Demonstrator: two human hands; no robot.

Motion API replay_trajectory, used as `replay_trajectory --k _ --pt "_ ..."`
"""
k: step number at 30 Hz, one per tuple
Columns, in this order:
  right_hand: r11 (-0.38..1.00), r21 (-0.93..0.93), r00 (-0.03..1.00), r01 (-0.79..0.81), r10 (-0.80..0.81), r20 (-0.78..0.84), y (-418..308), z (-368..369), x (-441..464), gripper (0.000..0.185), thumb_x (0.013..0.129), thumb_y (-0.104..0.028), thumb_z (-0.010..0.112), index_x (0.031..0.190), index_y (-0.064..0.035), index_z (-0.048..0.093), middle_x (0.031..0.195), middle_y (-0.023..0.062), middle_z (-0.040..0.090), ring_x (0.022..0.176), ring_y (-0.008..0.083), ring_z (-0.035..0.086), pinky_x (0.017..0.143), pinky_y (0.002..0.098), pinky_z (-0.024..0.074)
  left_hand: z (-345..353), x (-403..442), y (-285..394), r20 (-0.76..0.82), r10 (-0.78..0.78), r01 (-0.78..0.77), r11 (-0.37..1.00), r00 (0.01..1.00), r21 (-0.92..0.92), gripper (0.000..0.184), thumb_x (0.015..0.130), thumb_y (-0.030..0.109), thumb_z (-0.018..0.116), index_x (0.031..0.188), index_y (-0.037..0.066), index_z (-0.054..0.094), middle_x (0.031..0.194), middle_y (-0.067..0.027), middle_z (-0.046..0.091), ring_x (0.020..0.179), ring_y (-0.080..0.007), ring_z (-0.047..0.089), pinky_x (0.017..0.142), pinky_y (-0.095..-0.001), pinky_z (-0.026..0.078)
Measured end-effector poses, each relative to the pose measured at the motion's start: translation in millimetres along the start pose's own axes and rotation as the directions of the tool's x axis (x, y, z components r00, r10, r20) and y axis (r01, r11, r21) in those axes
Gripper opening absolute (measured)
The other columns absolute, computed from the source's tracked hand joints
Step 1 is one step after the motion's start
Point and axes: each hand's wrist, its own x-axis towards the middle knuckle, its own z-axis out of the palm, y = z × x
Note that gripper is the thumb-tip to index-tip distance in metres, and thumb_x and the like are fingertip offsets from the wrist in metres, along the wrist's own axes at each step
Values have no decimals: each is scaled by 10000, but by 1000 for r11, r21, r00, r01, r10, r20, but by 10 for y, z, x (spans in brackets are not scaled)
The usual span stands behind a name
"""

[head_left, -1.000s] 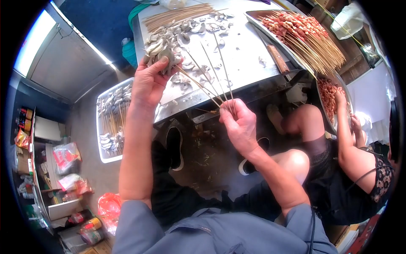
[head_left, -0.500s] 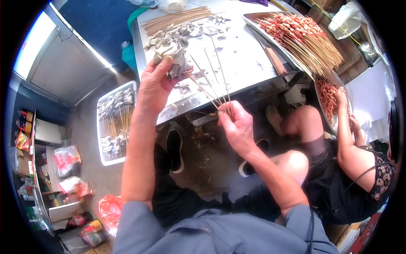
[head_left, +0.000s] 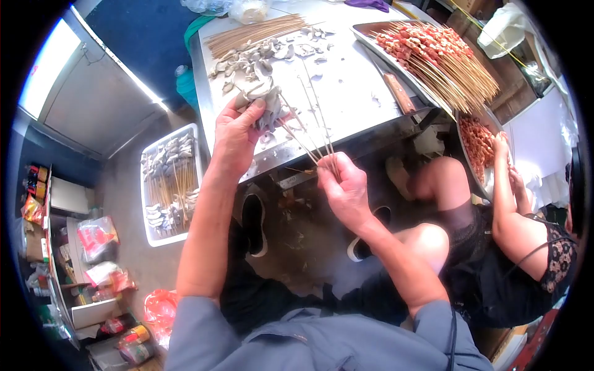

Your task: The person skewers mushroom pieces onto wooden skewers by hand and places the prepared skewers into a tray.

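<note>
My left hand point(head_left: 238, 133) is closed around a bunch of grey oyster mushroom pieces point(head_left: 265, 99), held over the near edge of the white table point(head_left: 352, 93). In my right hand point(head_left: 344, 185) several thin wooden skewers point(head_left: 318, 120) are gripped near their lower ends and fan out upward. Some of their tips reach the mushrooms at my left hand; whether one pierces a piece I cannot tell. Loose mushroom pieces point(head_left: 244, 59) lie on the table beyond my left hand, beside a pile of bare skewers point(head_left: 257, 34).
A tray of meat skewers point(head_left: 433, 55) sits at the right, near a wooden-handled knife point(head_left: 399, 93). On the floor at left is a white tray point(head_left: 144, 204) of mushroom skewers. A co-worker's hands point(head_left: 504, 157) are at another meat tray point(head_left: 475, 139).
My left hand has shifted slightly right and down with the mushrooms, closer to the skewers. My right hand stays nearly in place, still holding the skewers.
</note>
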Motion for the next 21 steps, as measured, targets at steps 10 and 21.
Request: replay_trajectory --k 10,21 --pt "997 -37 998 62 -62 -4 -39 -50 45 50 904 -7 617 881 21 583 645 83 574 584 83 520 541 264 430 -148 28 29 -110 166 -162 986 980 45 187 957 206 644 1047 42 643 917 -9 678 798 -85 633 704 -238 518" --pt "985 -125 991 122 -113 71 -79 -140 71 47 885 1 618 866 10 576 638 138 579 550 149 558 530 287 436 -211 49 58 -45 143 -139 988 989 73 158 944 106 637 1060 0 642 931 -39 681 798 -110 639 727 -255 532"
